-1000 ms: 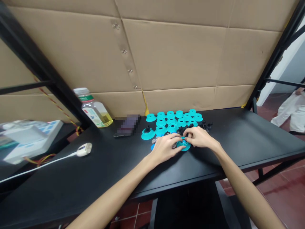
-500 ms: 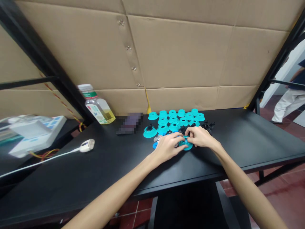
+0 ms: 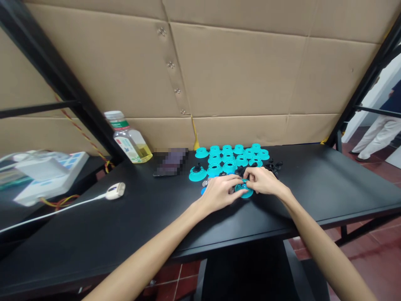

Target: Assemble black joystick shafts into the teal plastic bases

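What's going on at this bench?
A person is working with both bare hands on a turquoise ring near the front of the black table. The left hand holds its side; the right hand has its fingers bent at the top, and whether they pinch something is hidden. Behind are more turquoise rings, with small black parts beyond the right hand.

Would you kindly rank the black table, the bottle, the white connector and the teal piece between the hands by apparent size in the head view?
1. Black table
2. Bottle
3. White connector and teal piece: too close to rank, the latter being partly hidden.
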Tool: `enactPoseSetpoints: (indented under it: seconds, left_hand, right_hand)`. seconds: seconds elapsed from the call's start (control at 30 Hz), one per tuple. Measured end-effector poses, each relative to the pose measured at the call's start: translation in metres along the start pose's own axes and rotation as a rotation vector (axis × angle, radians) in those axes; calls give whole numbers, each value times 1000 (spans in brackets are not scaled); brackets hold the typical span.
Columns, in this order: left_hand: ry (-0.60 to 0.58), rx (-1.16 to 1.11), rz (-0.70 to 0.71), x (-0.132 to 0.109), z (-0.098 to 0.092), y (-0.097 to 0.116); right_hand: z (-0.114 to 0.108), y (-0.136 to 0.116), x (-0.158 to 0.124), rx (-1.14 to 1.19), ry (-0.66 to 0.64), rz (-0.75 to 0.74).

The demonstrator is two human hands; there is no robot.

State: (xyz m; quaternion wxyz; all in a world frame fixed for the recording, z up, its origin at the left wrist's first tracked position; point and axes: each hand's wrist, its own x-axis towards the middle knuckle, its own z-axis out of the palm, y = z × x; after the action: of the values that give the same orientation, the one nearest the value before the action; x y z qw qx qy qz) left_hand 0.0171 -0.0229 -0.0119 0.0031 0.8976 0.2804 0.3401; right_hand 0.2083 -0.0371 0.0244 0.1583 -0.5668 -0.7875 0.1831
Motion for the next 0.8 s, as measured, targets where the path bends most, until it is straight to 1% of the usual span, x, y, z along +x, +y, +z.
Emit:
enactPoseSetpoints:
  seconds: [0.07, 0.1, 0.2, 0.3, 0.4, 0.53, 0.63, 0.7, 0.8]
  left_hand:
    - [6, -11, -42, 3, -10, -4]
    - [-6, -3, -92, 5, -15, -7]
    - [-22, 86, -200, 7, -35, -24]
    - [-126, 154, -276, 6, -52, -41]
    - [-237, 135, -324, 4, -65, -50]
    - [-353, 118, -389, 4, -73, -53]
    - [-428, 110, -396, 3, -76, -57]
    - [-459, 86, -393, 1, -78, -62]
    - [-474, 47, -384, -3, -80, -70]
  right_hand:
    - [1, 0, 0, -29, 33, -11]
    - [1, 0, -1, -46, 51, -8]
    - [2, -1, -1, -90, 87, 8]
    - [3, -1, 0, -95, 102, 8]
    - [3, -1, 0, -78, 121, 1]
    - [1, -1, -1, -65, 146, -7]
    - [0, 0, -1, -51, 163, -12]
    - [0, 0, -1, -44, 185, -13]
    - [0, 0, -1, -47, 204, -13]
